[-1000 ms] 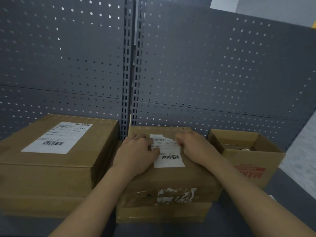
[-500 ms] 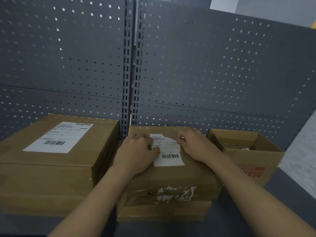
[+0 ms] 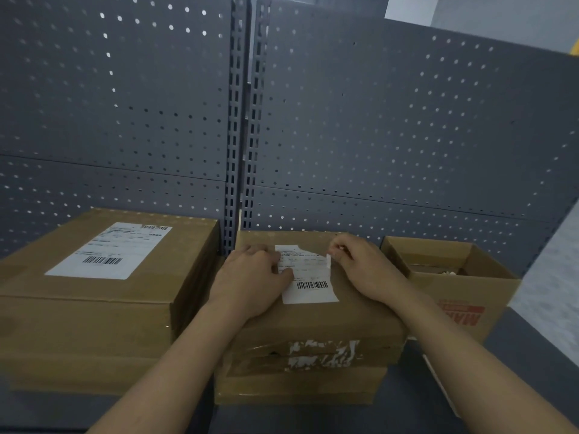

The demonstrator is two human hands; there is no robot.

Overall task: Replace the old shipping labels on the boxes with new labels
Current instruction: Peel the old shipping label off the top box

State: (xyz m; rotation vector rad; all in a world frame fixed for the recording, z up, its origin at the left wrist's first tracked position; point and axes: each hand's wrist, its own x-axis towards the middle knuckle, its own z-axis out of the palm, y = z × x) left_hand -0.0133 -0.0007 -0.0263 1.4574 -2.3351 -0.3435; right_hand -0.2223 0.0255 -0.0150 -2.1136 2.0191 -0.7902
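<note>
The shipping label (image 3: 308,277) lies on top of the middle cardboard box (image 3: 313,321). The left hand (image 3: 250,283) presses flat on the label's left edge. The right hand (image 3: 360,267) pinches the lifted far right corner of the label.

Label (image 3: 310,278) print illegible, its left edge under left hand (image 3: 250,283)

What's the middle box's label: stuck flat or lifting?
Lifting: the label's right edge curls up, pinched by the right hand; left hand presses the rest.
</note>
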